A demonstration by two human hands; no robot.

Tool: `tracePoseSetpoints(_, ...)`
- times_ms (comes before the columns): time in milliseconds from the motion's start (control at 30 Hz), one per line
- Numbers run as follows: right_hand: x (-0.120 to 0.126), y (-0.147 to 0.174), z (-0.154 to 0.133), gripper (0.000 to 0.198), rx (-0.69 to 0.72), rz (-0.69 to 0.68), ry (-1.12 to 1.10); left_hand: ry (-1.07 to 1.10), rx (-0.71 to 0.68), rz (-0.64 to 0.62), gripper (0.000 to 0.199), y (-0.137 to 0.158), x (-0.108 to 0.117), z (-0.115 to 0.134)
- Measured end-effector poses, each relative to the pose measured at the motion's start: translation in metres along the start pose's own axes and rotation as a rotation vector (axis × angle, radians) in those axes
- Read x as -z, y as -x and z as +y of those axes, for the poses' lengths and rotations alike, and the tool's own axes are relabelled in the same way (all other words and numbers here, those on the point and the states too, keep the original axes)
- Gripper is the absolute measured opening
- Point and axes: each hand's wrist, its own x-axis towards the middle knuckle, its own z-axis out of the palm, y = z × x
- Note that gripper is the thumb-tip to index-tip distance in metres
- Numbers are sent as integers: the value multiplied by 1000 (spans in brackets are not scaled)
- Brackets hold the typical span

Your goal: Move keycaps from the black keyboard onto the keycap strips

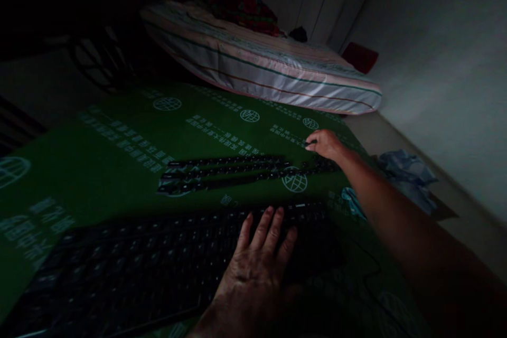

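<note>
A black keyboard (pixel 130 264) lies across the near part of the green tabletop. My left hand (pixel 257 259) rests on its right half, palm down with fingers spread. Right of that hand the keyboard looks dark, and I cannot make out keys there. Beyond it, loose black keycaps (pixel 222 171) are laid out in rows, with more keycaps (pixel 327 163) grouped at the right end. Above that group, my right hand (pixel 322 143) pinches a small black keycap between thumb and fingers, partly hidden by them.
The green table (pixel 130 127) has white printed globes and lettering. Behind it stands a bed with a striped mattress (pixel 269 74). A thin cable (pixel 374 264) runs along the right side. A blue crumpled cloth or bag (pixel 407 169) lies on the floor by the wall. Lighting is dim.
</note>
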Motion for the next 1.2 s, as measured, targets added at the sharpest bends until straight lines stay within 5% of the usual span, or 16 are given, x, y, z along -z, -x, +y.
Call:
tracePoseSetpoints(200, 28, 78, -38, 14, 320, -45, -189, 30, 6, 30, 71, -2, -1, 0)
tracePoseSetpoints(333, 18, 144, -55, 16, 469, -13, -265, 33, 10, 15, 72, -2, -2, 1)
tracePoseSetpoints(467, -1, 182, -59, 17, 452, 59, -218, 46, 18, -12, 73, -4, -1, 2)
tracePoseSetpoints(1200, -22, 191, -52, 19, 395, 84, -224, 43, 21, -26, 75, -5, 1, 4)
